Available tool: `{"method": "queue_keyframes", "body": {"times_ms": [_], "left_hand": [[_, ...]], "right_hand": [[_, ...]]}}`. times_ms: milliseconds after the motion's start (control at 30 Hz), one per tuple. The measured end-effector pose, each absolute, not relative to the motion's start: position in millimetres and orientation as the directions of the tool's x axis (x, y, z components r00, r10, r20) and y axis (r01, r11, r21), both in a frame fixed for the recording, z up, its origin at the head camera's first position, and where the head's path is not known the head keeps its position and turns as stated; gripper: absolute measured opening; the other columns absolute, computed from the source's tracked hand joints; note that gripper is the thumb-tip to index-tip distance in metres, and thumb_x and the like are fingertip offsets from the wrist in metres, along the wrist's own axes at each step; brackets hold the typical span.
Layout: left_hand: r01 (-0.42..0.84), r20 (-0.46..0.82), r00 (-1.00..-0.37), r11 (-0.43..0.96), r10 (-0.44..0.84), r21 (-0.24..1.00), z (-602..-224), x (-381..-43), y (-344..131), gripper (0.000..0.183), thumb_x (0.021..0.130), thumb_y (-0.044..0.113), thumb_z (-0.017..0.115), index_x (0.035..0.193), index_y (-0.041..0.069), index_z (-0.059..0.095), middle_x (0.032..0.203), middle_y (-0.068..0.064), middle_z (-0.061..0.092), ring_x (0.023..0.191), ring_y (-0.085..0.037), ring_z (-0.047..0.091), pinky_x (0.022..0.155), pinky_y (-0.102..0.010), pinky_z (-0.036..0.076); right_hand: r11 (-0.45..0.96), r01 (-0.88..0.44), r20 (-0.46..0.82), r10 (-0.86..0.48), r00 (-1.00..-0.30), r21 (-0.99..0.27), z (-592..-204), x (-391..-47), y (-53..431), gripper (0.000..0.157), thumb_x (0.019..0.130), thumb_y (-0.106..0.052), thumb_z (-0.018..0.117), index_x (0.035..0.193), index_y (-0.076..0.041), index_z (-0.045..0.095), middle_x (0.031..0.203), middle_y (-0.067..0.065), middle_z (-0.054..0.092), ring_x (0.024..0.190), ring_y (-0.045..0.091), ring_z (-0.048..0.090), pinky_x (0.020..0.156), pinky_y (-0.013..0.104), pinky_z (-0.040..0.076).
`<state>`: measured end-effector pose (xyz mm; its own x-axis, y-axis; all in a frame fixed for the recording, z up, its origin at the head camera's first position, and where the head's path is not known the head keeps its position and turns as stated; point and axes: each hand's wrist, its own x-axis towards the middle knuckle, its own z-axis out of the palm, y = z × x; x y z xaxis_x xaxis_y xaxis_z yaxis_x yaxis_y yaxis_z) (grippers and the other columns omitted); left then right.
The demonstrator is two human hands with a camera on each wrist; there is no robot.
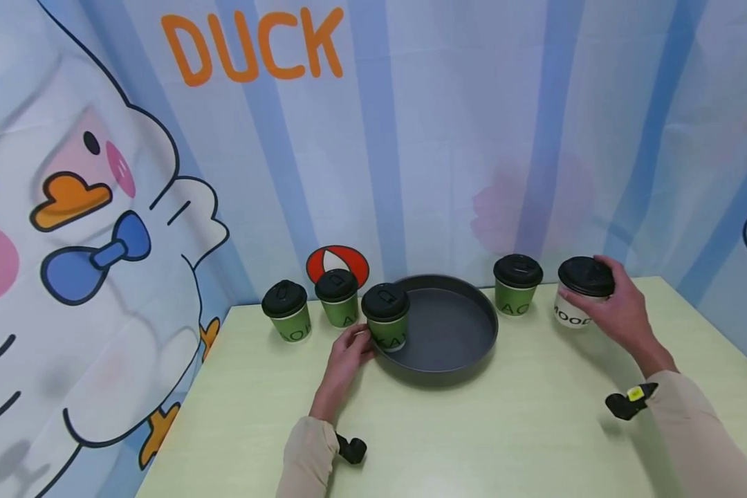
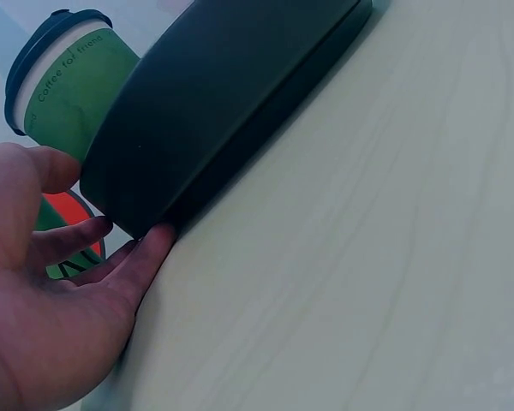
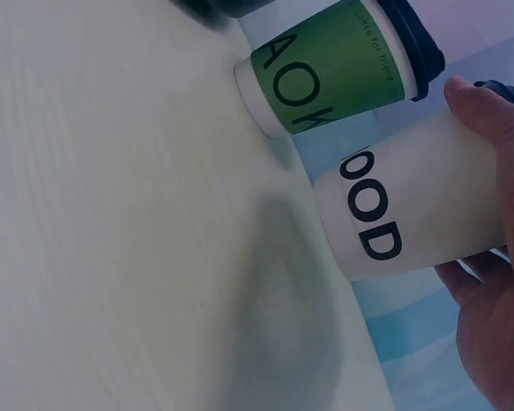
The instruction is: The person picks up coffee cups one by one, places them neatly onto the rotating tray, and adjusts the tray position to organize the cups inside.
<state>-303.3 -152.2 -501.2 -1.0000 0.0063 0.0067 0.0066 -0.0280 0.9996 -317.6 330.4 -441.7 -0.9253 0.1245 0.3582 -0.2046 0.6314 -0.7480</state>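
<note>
My right hand [image 1: 622, 308] grips a white paper coffee cup [image 3: 411, 201] with a black lid and dark lettering. The cup is held off the table, its shadow falling apart from its base. My left hand [image 2: 60, 291] holds the left edge of a round dark grey baking pan [image 1: 448, 332], thumb near the rim and fingertips at the bottom edge. A green coffee cup with a black lid [image 1: 387, 321] stands inside the pan at its left side, close above that hand. Another green cup [image 3: 330, 73] stands between the pan and the white cup.
Two more green lidded cups, the outer one [image 1: 288, 315] and the inner one [image 1: 338, 301], stand left of the pan near the table's back edge. Behind the pale yellow table [image 1: 473, 436] hangs a blue striped curtain [image 1: 436, 138] with a duck print.
</note>
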Motion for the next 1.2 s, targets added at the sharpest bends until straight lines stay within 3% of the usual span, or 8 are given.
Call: {"method": "queue_keyframes", "body": {"times_ms": [567, 867, 1067, 1200], "left_hand": [[-0.003, -0.002, -1.000, -0.049, 0.015, 0.999, -500, -301, -152, 0.043, 0.109, 0.018, 0.051, 0.145, -0.006, 0.049, 0.135, -0.025, 0.059, 0.108, -0.022, 0.065, 0.100, -0.041, 0.056], [0.002, 0.003, -1.000, -0.046, 0.021, 0.999, -499, -301, -153, 0.045, 0.109, 0.020, 0.051, 0.146, -0.006, 0.049, 0.136, -0.025, 0.059, 0.110, -0.023, 0.065, 0.101, -0.043, 0.055], [0.005, 0.005, -1.000, -0.035, 0.007, 0.999, -500, -302, -152, 0.042, 0.109, 0.018, 0.051, 0.143, -0.007, 0.051, 0.131, -0.025, 0.062, 0.107, -0.022, 0.066, 0.097, -0.039, 0.057], [0.013, 0.013, -1.000, -0.035, 0.003, 0.999, -500, -303, -151, 0.042, 0.108, 0.017, 0.051, 0.142, -0.008, 0.051, 0.129, -0.025, 0.063, 0.106, -0.023, 0.067, 0.096, -0.039, 0.058]], "right_hand": [[0.610, -0.296, 0.410, 0.052, -0.911, -0.735, -408, -295, 312, 0.097, 0.089, -0.036, 0.084, 0.165, -0.020, 0.026, 0.156, 0.030, 0.038, 0.134, 0.054, 0.042, 0.095, 0.069, 0.040], [0.575, -0.388, 0.466, -0.013, -0.885, -0.720, -382, -284, 283, 0.090, 0.088, -0.027, 0.085, 0.162, -0.021, 0.033, 0.154, 0.020, 0.043, 0.131, 0.039, 0.048, 0.085, 0.022, 0.041], [0.545, -0.443, 0.490, -0.066, -0.869, -0.712, -378, -283, 262, 0.089, 0.087, -0.018, 0.086, 0.160, -0.021, 0.036, 0.152, 0.017, 0.046, 0.120, 0.027, 0.051, 0.077, 0.017, 0.043], [0.509, -0.478, 0.496, -0.111, -0.861, -0.715, -378, -282, 243, 0.090, 0.085, -0.015, 0.088, 0.159, -0.022, 0.038, 0.152, 0.016, 0.047, 0.123, 0.025, 0.053, 0.079, 0.013, 0.045]]}}
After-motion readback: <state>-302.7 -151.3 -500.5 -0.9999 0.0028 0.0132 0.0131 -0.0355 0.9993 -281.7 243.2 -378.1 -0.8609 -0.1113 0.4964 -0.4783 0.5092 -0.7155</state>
